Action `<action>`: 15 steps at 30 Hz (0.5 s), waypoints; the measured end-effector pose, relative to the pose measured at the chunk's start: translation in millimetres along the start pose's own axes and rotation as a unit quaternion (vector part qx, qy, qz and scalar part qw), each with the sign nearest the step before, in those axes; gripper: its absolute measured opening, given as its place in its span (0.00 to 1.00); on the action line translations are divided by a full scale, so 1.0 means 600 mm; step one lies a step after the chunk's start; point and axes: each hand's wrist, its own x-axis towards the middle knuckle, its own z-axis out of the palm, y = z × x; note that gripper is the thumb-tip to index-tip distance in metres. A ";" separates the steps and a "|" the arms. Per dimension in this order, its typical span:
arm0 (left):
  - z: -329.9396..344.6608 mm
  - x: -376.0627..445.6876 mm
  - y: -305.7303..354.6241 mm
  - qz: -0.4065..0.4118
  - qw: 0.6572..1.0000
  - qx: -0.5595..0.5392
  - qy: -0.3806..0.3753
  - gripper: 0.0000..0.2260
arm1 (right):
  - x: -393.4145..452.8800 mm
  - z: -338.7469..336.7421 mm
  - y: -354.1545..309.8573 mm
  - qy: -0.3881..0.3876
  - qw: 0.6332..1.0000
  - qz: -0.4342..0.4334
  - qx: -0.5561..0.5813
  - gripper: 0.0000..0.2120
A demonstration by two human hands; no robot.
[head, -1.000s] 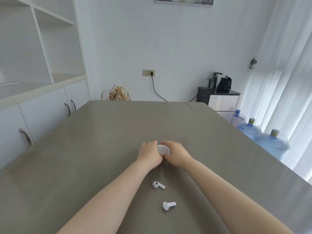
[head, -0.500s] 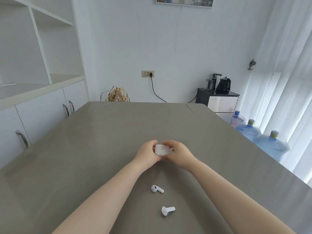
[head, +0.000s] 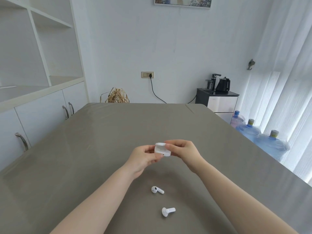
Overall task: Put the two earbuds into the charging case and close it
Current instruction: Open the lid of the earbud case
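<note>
A person's two bare hands hold a small white charging case (head: 162,149) above the middle of a grey-brown table (head: 101,141). The left hand (head: 143,158) pinches the lower body of the case between thumb and fingers, while the right hand (head: 183,152) grips its upper edge, fingertips clamped on the lid (head: 160,144), which stands slightly raised from the body. Two white earbuds lie loose on the table nearer the person's edge, well apart from the case: one earbud (head: 157,190) sits just below the left hand, between the two forearms, and the second earbud (head: 168,211) rests closer still to the near edge, stem pointing right. Neither earbud touches the other or either arm.
</note>
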 end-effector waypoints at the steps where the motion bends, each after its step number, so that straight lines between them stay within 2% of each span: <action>1: -0.001 -0.003 0.001 0.003 1.000 0.025 -0.001 0.16 | 0.001 0.002 -0.003 0.007 1.000 0.000 0.011 0.04; 3: -0.002 -0.008 0.003 0.015 0.994 0.111 -0.004 0.16 | 0.007 0.004 -0.006 0.043 0.999 0.018 0.013 0.10; 6: 0.001 -0.009 -0.001 0.019 0.975 0.219 0.005 0.17 | 0.025 0.009 0.000 0.093 0.993 0.050 -0.062 0.16; 9: 0.003 -0.005 -0.012 0.002 0.948 0.317 0.032 0.18 | 0.037 0.022 0.008 0.091 0.980 0.070 -0.161 0.18; 12: 0.004 -0.001 -0.021 -0.008 0.895 0.442 0.053 0.19 | 0.041 0.029 0.013 0.088 0.972 0.063 -0.208 0.20; 15: 0.005 0.001 -0.024 -0.021 0.877 0.477 0.057 0.19 | 0.043 0.031 0.018 0.084 0.968 0.069 -0.227 0.21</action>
